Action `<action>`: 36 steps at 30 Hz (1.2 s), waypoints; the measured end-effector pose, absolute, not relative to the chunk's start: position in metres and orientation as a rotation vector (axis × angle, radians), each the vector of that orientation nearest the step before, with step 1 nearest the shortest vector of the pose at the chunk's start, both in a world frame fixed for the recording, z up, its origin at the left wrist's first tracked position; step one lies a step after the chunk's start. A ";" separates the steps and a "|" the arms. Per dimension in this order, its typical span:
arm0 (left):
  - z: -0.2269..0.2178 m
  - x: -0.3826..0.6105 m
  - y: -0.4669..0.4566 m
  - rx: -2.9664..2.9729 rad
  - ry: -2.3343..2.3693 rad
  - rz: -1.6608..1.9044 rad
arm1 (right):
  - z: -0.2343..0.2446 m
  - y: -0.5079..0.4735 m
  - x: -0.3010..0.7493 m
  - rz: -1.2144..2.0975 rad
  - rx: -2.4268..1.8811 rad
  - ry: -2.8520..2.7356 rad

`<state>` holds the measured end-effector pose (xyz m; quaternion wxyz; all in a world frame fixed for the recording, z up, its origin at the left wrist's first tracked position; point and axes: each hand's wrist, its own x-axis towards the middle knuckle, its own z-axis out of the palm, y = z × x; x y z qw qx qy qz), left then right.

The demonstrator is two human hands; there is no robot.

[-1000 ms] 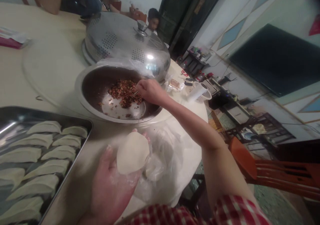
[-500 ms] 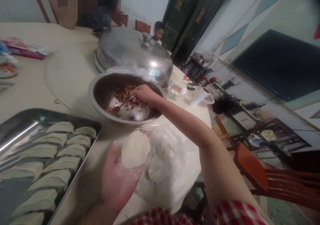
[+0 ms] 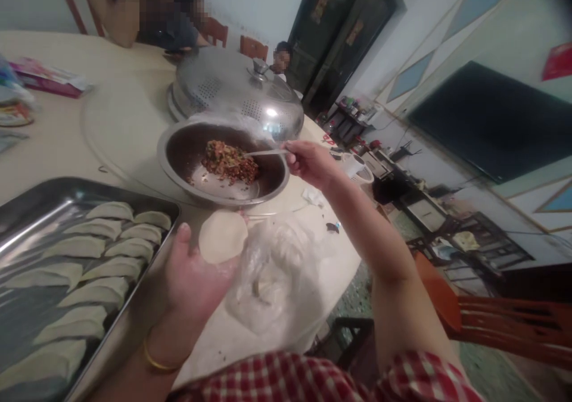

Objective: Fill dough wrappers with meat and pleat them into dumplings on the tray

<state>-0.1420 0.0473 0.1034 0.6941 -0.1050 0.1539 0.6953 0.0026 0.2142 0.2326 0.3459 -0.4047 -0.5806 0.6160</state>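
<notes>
A round, pale dumpling wrapper [image 3: 223, 236] lies across the fingers of my left hand [image 3: 201, 277], palm up and thumb apart. My right hand [image 3: 310, 161] grips the handle of a metal spoon [image 3: 267, 152]; its bowl end is hidden in the chopped filling [image 3: 229, 162]. That filling is heaped inside a wide metal basin [image 3: 166, 167], just beyond my left hand. To the left, a metal tray [image 3: 172, 206] bears several folded dumplings [image 3: 92, 292]. Beside my left hand, a clear plastic bag [image 3: 277, 271] lies on the table with pale dough pieces in it.
Behind the basin stands a large steamer with a domed metal lid [image 3: 236, 86]. Packets [image 3: 49, 80] lie at the far left of the round table [image 3: 120, 134]. Two other people are beyond the table. A wooden chair [image 3: 447, 301] stands at the right.
My right hand has moved right and up towards the basin's rim, with the spoon now lying across the filling. The filling is heaped together more. My left hand and wrapper have shifted slightly left and up.
</notes>
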 end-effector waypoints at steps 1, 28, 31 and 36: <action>0.107 -0.141 0.049 -0.236 0.375 1.564 | 0.231 0.205 0.011 1.590 -1.038 -1.512; 0.113 -0.132 0.053 -0.143 0.506 1.506 | 0.178 0.099 0.061 -0.043 -0.426 -2.342; 0.107 -0.134 0.055 -0.113 0.515 1.464 | 0.177 0.096 0.058 -0.160 -0.312 -2.365; 0.099 -0.135 0.056 -0.067 0.485 1.422 | 0.177 0.089 0.053 -0.299 -0.194 -2.392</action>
